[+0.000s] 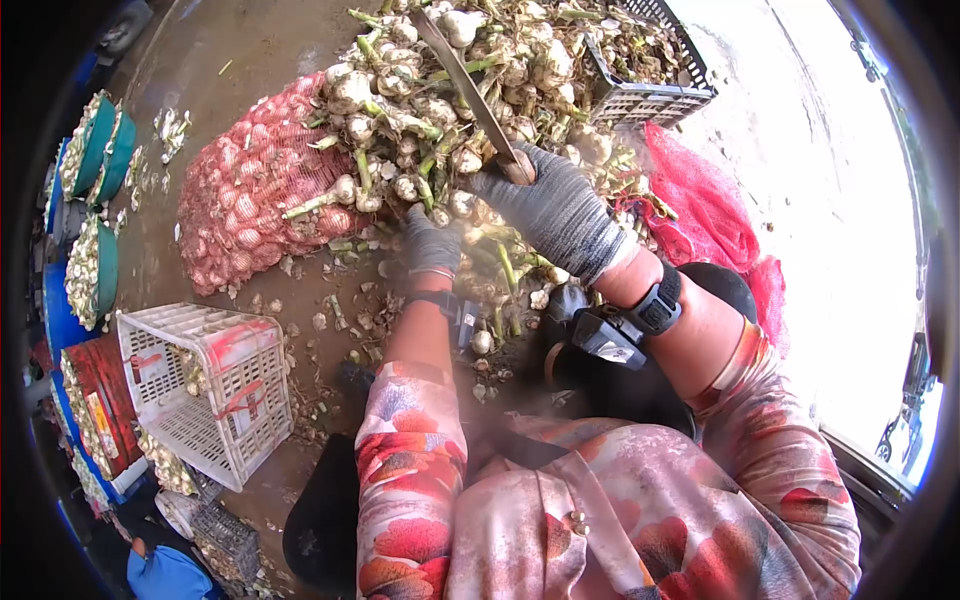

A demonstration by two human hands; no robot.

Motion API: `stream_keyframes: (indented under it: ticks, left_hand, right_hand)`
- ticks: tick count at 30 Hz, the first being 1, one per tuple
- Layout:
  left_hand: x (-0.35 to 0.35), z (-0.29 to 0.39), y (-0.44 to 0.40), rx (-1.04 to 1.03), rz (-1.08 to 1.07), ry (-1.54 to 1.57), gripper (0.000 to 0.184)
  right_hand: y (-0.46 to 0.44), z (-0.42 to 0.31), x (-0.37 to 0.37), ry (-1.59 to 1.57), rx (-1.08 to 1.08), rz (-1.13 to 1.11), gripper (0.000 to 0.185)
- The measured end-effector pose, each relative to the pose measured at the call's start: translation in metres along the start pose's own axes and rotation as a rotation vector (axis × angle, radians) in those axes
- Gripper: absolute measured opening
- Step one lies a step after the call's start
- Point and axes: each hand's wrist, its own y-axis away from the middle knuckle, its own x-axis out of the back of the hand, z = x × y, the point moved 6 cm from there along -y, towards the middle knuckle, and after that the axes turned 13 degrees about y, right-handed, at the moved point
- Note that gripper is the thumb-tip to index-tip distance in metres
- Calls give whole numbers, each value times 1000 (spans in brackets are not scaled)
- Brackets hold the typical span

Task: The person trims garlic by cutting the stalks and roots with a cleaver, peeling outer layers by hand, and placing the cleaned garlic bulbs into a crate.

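Note:
My right hand (555,205), in a grey glove, is closed round the handle of a long knife (465,85). Its blade points up and to the left over a large heap of garlic (400,85) with stems. My left hand (433,243), also gloved in grey, reaches into the lower edge of the heap beside several bulbs. Its fingertips are hidden by the garlic, so what it holds, if anything, does not show. Loose bulbs and cut stems (507,268) lie below and between my hands.
A full red mesh sack (245,190) lies left of the heap. A white crate (255,385) lies tipped at lower left. A black crate (655,103) stands at upper right, above red netting (705,215). Tubs of garlic (95,270) and a person in blue (165,572) are far left.

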Motion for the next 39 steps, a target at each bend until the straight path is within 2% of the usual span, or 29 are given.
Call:
stream_keyframes:
  ticks: [2,3,4,6,7,8,9,10,11,14,16,18,19,20,22,24,26,27,28,30,31,32,34,35,36,37,39]
  left_hand:
    - [10,-1,9,89,-51,-181,75]
    - [16,-5,14,110,-73,-229,71]
    - [24,-2,22,131,-97,-276,67]
    - [30,13,53,179,-241,267,47]
    - [35,5,63,262,-233,435,38]
    - [41,-2,74,346,-213,601,30]
    - [37,-44,74,446,-307,850,38]
    - [38,-37,83,536,-405,1098,46]
    - [46,-32,96,495,-408,1191,41]
    - [65,6,120,504,-343,1363,38]
    - [72,18,122,452,-310,1340,40]
    - [82,32,115,259,-292,1132,45]
    - [85,35,116,250,-289,1133,45]
    - [92,40,118,150,-293,982,46]
    - [105,48,128,-31,-296,666,48]
    - [118,59,144,-171,-285,724,48]
    - [130,81,159,-25,-276,833,47]
    - [137,97,163,-44,-260,660,47]
    - [139,96,160,-47,-248,673,47]
    - [137,96,157,-113,-235,321,41]
    - [135,112,168,-75,-294,465,52]
    - [132,107,171,-65,-301,458,52]
    - [142,123,176,-302,-217,722,62]
    - [140,120,177,-195,-194,821,67]
    - [132,122,177,-198,-189,822,67]
    - [125,124,175,-219,-166,842,70]
    - [114,114,170,-279,-134,960,73]
  right_hand:
    - [-1,0,-4,28,33,-11,18]
    - [-1,3,-14,272,288,80,20]
    - [0,-2,-14,265,293,80,20]
    - [0,5,-18,-28,10,-45,25]
    - [-1,10,-25,-72,-81,-100,29]
    - [3,11,-30,-75,-75,-107,29]
    - [7,13,-38,-72,-75,-155,30]
    - [8,10,-39,-68,-72,-197,31]
    - [11,6,-40,124,-34,-274,32]
    - [25,9,-69,257,57,-375,34]
    - [29,-1,-69,269,124,-384,34]
    - [33,-11,-69,306,179,-436,35]
    - [34,-16,-67,242,229,-371,34]
    - [33,-14,-68,243,236,-368,34]
    - [27,3,-79,300,143,-459,37]
    - [14,59,-110,497,-45,-594,50]
    - [24,60,-89,241,-157,-540,56]
    - [21,53,-93,119,-159,-479,55]
    - [17,38,-92,-3,-153,-421,54]
    - [21,-3,-82,-175,-54,-372,50]
    - [21,-10,-82,-180,-64,-374,50]
    - [21,-17,-83,-189,-57,-394,48]
    - [23,-25,-78,-202,-45,-408,46]
    - [29,-21,-80,-450,-259,-536,44]
    - [40,-19,-87,-696,-479,-662,42]
    - [47,-20,-100,-935,-539,-709,38]
    - [58,-14,-118,-1004,-625,-701,35]
